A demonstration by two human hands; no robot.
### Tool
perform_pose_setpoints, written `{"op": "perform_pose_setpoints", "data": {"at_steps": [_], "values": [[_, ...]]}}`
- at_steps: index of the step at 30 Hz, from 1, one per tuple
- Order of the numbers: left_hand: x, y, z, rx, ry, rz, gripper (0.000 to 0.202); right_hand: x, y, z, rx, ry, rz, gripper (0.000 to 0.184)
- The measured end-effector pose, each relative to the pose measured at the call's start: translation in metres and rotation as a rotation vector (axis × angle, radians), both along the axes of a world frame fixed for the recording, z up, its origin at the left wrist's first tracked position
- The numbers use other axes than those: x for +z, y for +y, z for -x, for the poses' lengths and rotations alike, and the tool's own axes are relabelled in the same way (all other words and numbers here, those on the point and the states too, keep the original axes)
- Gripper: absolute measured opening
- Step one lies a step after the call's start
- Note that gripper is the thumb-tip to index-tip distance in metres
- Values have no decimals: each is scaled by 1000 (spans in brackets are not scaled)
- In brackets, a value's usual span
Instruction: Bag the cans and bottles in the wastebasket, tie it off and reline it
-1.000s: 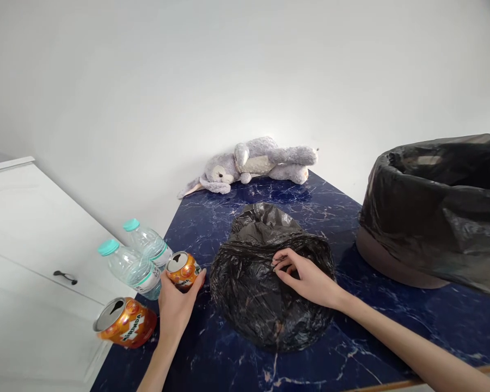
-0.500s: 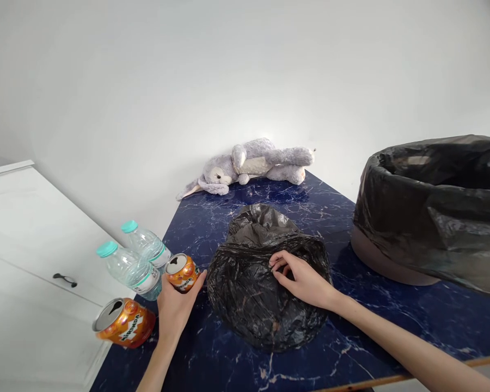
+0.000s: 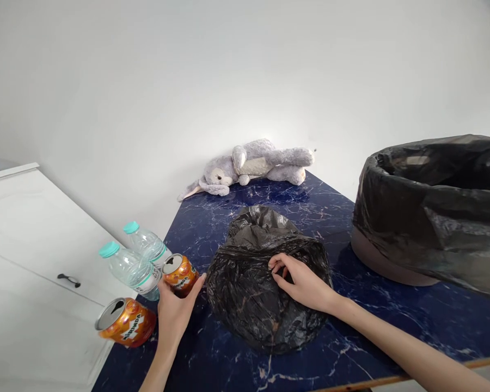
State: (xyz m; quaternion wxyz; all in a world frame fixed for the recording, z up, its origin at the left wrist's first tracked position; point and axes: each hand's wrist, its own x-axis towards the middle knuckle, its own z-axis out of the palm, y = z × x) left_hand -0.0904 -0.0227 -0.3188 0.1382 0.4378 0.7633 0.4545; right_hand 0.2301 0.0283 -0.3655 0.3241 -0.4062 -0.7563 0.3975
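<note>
My left hand is spread around an orange Mirinda can, its thumb held off the can's right side. Some of its fingers are hidden behind the can. A black plastic bag lies crumpled in a round heap at the middle of the table. On top of it rests my right hand, thumb and fingertips pinched at the bag's gathered film. A second Mirinda can, with its tab hole open, stands left of my left wrist. Behind the cans are two clear bottles with teal caps.
A bin lined with a black bag stands at the right. A grey plush rabbit lies against the wall at the back of the blue marbled table. Left of the table is a white cabinet.
The can by my left hand sits slightly further left, with a wider gap to the thumb. My right hand and the bag have hardly moved.
</note>
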Motion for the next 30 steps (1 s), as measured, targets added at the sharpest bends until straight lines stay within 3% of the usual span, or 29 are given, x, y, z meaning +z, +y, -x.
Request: {"op": "perform_pose_setpoints", "data": {"at_steps": [2, 5, 7, 9, 12, 15, 18, 22, 24, 27, 30], "values": [[-4, -14, -7, -25, -52, -69, 103, 0, 0, 0, 0, 4, -12, 19], [-10, -41, -18, 34, 13, -208, 98, -1, 0, 0, -5, 1, -25, 19], [-13, -56, -24, 16, 83, -239, 79, -2, 1, 1, -11, -6, -33, 19], [-13, -65, -28, -113, 105, -154, 59, -4, 1, 2, -16, -18, -40, 18], [-10, -61, -28, -280, 75, -7, 51, -1, -2, 2, -23, -32, -54, 18], [-5, -45, -21, -299, 78, 0, 55, 9, -13, -4, -7, -41, -124, 22], [-3, -31, -14, -306, 119, -36, 54, 24, -27, -15, -42, -71, -338, 26], [-5, -25, -17, -312, 167, -47, 55, 33, -25, -33, -273, -181, -606, 43], [-5, -25, -23, -323, 182, -8, 61, 30, -16, -43, -349, -299, -609, 52], [2, -26, -34, -367, 210, 62, 53, 24, -6, -56, -318, -440, -538, 35], [17, -33, -42, -427, 254, 40, 39, 31, -15, -67, -246, -428, -520, 25]]}}
